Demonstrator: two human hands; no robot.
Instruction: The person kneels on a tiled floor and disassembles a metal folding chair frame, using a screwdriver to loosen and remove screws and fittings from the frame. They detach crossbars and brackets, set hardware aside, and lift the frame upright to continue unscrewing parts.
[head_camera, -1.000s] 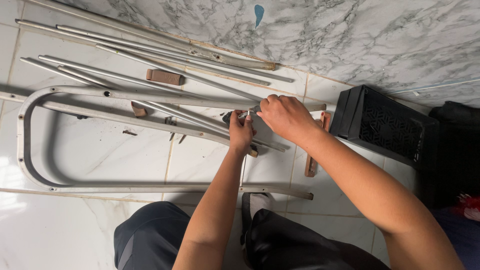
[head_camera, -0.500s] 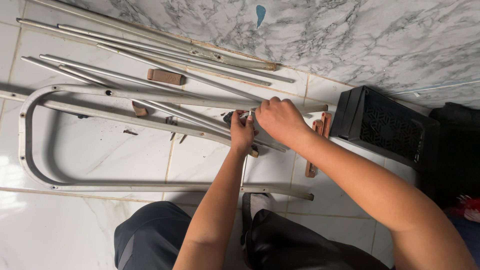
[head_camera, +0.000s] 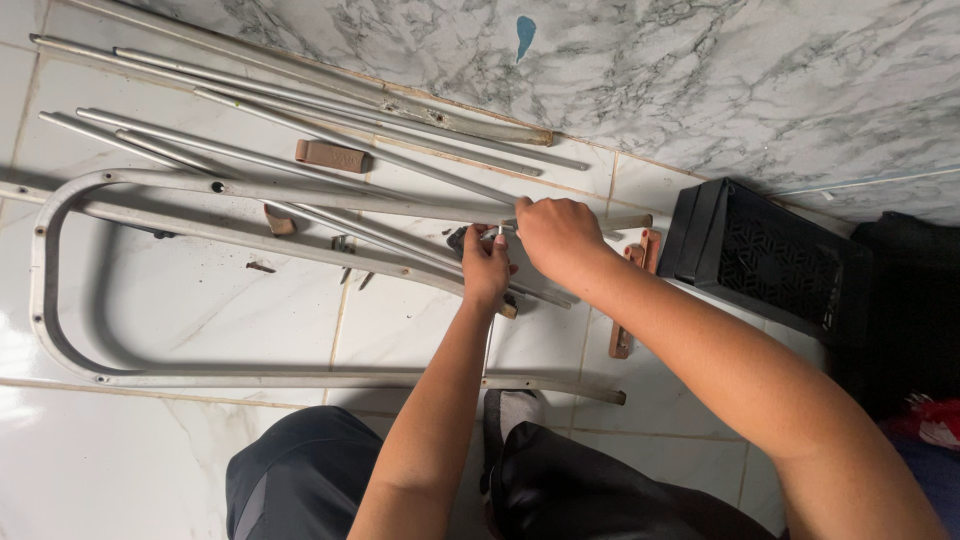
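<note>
Where the two forearms converge over the tiled floor (head_camera: 200, 320), both hands are set on one spot of a bent metal frame (head_camera: 45, 270). Left hand (head_camera: 486, 268) is raised from below, wrist straight, fingers curled and pressed together around a small dark part (head_camera: 458, 238) at the frame's upper bar; whether the part is actually clamped cannot be told. Right hand (head_camera: 556, 236) is brought in from the right, forearm running diagonally down to the lower right corner, wrist bent, knuckles up. Its thumb and forefinger are pinched on a short thin metal pin (head_camera: 500, 232) standing just between the two hands; the other fingers are folded in.

Frame is laid flat on the floor: one U-shaped piece, curved end at left, two long bars running right, the hands at the upper bar.

Count:
- loose thin metal rods (head_camera: 300, 100): about six seen, fanned between frame and marble wall (head_camera: 700, 70); exact number cannot be told where they overlap.
- brown flat pieces: three, one block (head_camera: 333, 156) among the rods, one small curved piece (head_camera: 279, 220) at the frame, one long strip (head_camera: 630, 300) right of the hands.
- black perforated crate (head_camera: 770, 260): one, against the wall at right.
- knees in dark trousers (head_camera: 300, 470): two, at the bottom edge.
</note>
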